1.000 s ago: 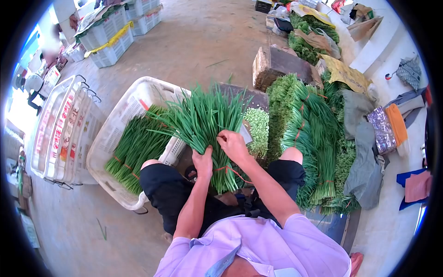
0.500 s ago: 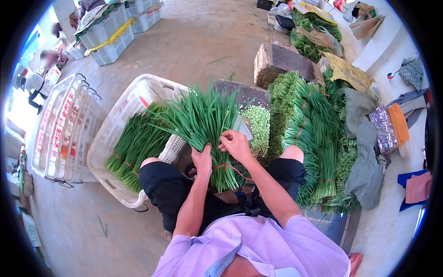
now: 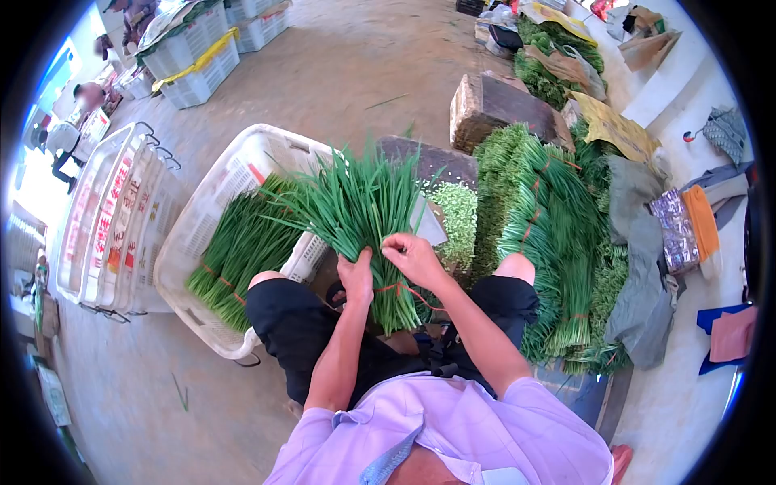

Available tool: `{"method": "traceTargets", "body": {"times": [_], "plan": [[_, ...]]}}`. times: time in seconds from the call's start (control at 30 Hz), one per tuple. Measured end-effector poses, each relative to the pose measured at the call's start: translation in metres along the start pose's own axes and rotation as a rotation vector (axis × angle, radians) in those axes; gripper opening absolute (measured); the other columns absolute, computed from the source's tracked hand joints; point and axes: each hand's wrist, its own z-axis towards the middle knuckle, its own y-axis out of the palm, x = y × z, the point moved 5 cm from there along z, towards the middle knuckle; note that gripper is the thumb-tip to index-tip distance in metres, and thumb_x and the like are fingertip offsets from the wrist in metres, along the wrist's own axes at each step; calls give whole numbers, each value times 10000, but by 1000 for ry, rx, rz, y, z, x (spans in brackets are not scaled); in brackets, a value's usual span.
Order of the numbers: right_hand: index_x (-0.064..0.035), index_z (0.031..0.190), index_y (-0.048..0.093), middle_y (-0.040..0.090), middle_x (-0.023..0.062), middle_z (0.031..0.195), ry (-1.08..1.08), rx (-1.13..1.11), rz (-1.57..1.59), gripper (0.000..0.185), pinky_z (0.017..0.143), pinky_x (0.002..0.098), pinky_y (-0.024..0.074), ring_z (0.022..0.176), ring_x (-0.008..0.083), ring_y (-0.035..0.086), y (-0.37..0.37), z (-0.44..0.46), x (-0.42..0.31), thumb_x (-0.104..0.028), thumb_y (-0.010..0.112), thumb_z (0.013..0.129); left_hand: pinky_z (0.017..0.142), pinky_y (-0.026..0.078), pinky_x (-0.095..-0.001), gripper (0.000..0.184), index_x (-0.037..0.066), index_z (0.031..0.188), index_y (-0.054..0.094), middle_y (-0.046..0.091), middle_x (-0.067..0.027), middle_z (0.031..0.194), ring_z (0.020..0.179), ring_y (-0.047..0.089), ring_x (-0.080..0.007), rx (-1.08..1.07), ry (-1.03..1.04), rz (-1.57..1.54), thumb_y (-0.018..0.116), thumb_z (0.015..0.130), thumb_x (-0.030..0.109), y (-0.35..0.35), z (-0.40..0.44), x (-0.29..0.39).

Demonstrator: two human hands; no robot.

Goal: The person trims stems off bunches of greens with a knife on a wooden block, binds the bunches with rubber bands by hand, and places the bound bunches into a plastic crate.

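Note:
A thick bunch of green garlic chives (image 3: 361, 198) stands tilted between my knees, leaves fanning away from me and cut stalk ends towards me. My left hand (image 3: 355, 276) is closed around its left side, thumb on top. On the right side of the bunch, the fingers of my right hand (image 3: 411, 254) are pinched together against the leaves; what they hold, if anything, is too small to make out. An orange-red tie (image 3: 398, 287) lies across the stalks below both hands, with a loose end trailing right under my right forearm.
A white plastic basket (image 3: 179, 234) at my left holds tied chive bundles (image 3: 238, 250). Stacked white crates (image 3: 105, 222) stand beyond it. Pale cut bits (image 3: 453, 218) lie ahead. Piled chives (image 3: 562, 242) rise at my right, with cloths (image 3: 638, 283) beside them.
My right hand has shifted slightly left over the leaves, its fingers drawing together. My left hand keeps its hold on the bunch. The camera view has moved slightly.

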Motion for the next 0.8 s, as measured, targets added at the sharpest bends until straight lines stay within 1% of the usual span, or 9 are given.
{"method": "traceTargets", "body": {"times": [0.03,0.1,0.17,0.3,0.43,0.5,0.57,0.7,0.8], "plan": [[19,992,665,686,42,922,-3,-12,1,116,778,290,559,822,123,668,-2,-8,-6,-81,648,936,878,477,-291,325,-4,1173,604,674,-50,1101,944,620,-142,11,4,-2,664,854,12,-1,1,1],[2,1017,666,692,38,986,140,-370,167,103,874,303,524,921,140,662,12,-35,-10,-73,623,961,875,481,-295,339,-17,1184,605,676,-58,1107,949,623,-154,67,-40,13,661,852,21,-5,2,1],[-14,1036,651,694,58,1036,14,-468,426,100,916,310,521,977,143,662,15,-55,-19,-71,582,991,865,485,-296,348,-24,1192,609,678,-64,1111,949,625,-155,90,-27,87,648,851,34,-5,6,7],[-8,1027,586,693,110,1084,113,-397,619,104,965,346,524,1059,172,659,10,-48,-6,-95,529,1026,863,486,-310,372,-22,1197,613,678,-74,1110,950,626,-166,82,-103,-6,645,835,56,-4,5,-1],[-21,1035,550,700,103,1064,142,-354,511,102,957,327,524,1036,164,672,22,-54,-9,-112,505,1040,858,489,-323,369,-27,1191,608,672,-79,1109,955,627,-187,85,-99,-37,640,833,57,-4,7,1],[-39,1032,533,703,101,1049,173,-663,583,129,931,334,537,1021,184,686,40,-80,-8,-163,503,1052,858,491,-328,377,-38,1206,592,666,-72,1113,949,631,-187,155,-121,-20,625,837,36,-13,10,2],[-48,1037,528,701,99,1038,316,-767,766,144,904,345,549,1007,192,691,47,-106,-10,-190,511,1052,857,496,-331,394,-48,1222,577,660,-74,1124,954,634,-190,147,-158,-100,616,837,26,-18,15,-3],[-42,1066,495,687,105,998,321,-794,668,133,841,335,569,918,187,697,36,-108,-1,-173,498,1050,847,505,-330,398,-47,1226,574,659,-77,1128,945,635,-190,191,-123,-104,615,836,23,-18,14,8],[-33,1079,502,677,82,947,319,-653,530,104,759,316,577,846,173,698,27,-92,5,-125,504,1031,833,513,-336,410,-47,1231,573,654,-80,1134,940,640,-197,202,-57,-70,643,843,67,-13,14,13]]}}
